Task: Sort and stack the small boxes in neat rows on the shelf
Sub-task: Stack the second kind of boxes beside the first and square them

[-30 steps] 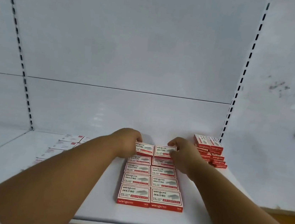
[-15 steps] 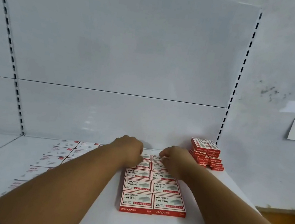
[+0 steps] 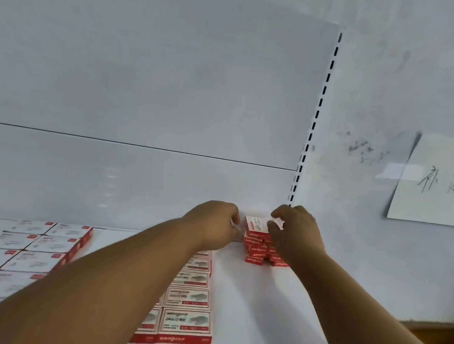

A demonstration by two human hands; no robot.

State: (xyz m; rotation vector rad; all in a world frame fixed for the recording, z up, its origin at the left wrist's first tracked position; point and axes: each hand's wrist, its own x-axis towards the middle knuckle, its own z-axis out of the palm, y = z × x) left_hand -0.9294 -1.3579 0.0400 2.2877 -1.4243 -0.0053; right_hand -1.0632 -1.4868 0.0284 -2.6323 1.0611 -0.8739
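Note:
A pile of small red and white boxes (image 3: 255, 242) stands at the back right of the white shelf (image 3: 254, 312). My right hand (image 3: 296, 236) is over the pile's right side, and its curled fingers pinch a top box (image 3: 277, 223). My left hand (image 3: 212, 225) is at the pile's left edge with fingers curled; a pale sliver of a box (image 3: 235, 224) shows at its fingertips, blurred. Another top box (image 3: 256, 223) lies between the hands. Two neat rows of the same boxes (image 3: 188, 300) run from the shelf's front toward the back, partly under my left forearm.
More flat rows of white boxes with red edges (image 3: 27, 253) cover the shelf's left part. A slotted upright (image 3: 313, 125) marks the shelf's right end. A handwritten paper sheet (image 3: 444, 181) hangs on the right wall. Bare shelf lies between the rows and the pile.
Both hands left the far end of the two middle rows and moved right and back to the pile. The camera turned right and tilted up.

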